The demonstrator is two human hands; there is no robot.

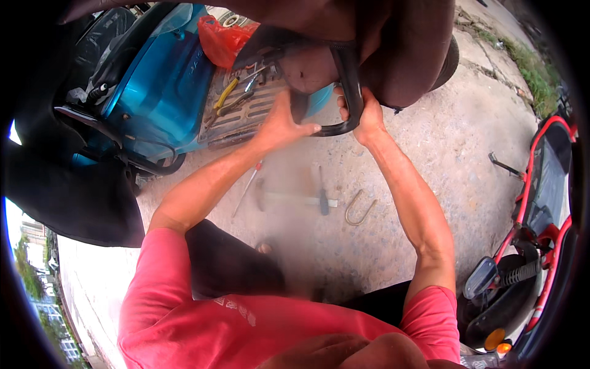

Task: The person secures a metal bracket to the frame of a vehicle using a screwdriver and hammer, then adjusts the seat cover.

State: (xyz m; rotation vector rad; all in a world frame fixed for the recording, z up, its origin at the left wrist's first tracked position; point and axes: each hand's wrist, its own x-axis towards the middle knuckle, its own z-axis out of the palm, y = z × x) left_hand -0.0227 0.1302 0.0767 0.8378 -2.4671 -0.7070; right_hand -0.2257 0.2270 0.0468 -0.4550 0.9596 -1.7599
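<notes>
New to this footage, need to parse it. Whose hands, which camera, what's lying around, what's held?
There is no robot, just a person working bare-handed. The picture comes from the left of two fisheye cameras worn on the head, looking down, so straight edges bend. The right hand grips a black bent bar; the left hand has its thumb against it, fingers mostly hidden. On the ground lie a U-shaped metal rod and a dark-handled screwdriver; yellow-handled pliers rest on a ribbed footboard beside a blue body panel. A haze blurs the middle.
</notes>
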